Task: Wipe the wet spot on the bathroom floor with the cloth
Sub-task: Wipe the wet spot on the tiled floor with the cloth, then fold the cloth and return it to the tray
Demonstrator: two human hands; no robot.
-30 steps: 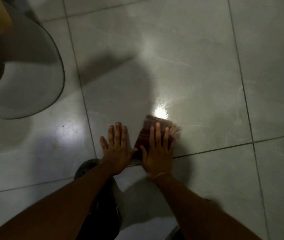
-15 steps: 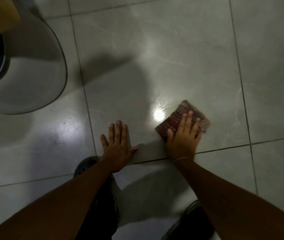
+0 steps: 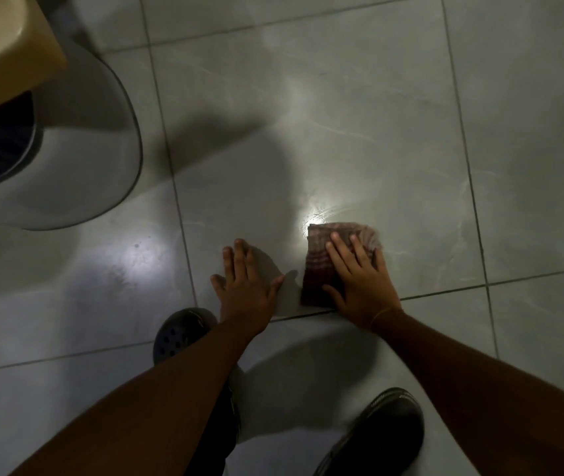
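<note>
A folded reddish-brown striped cloth (image 3: pixel 321 259) lies flat on the grey tiled floor (image 3: pixel 393 139). My right hand (image 3: pixel 359 280) presses down on it with fingers spread, covering its right half. A bright wet glint (image 3: pixel 318 214) shines on the tile just beyond the cloth's far edge, with faint smear lines running right from it. My left hand (image 3: pixel 244 286) rests flat on the bare tile to the left of the cloth, fingers apart, holding nothing.
A grey toilet base (image 3: pixel 78 159) with a beige part above it stands at the far left. My dark clogs are on the floor near me, one (image 3: pixel 179 333) behind the left hand, one (image 3: pixel 376 438) at the bottom right. Grout lines cross the tiles.
My right hand slid the cloth out to the right, then back left and nearer the left hand. The left hand stayed planted.
</note>
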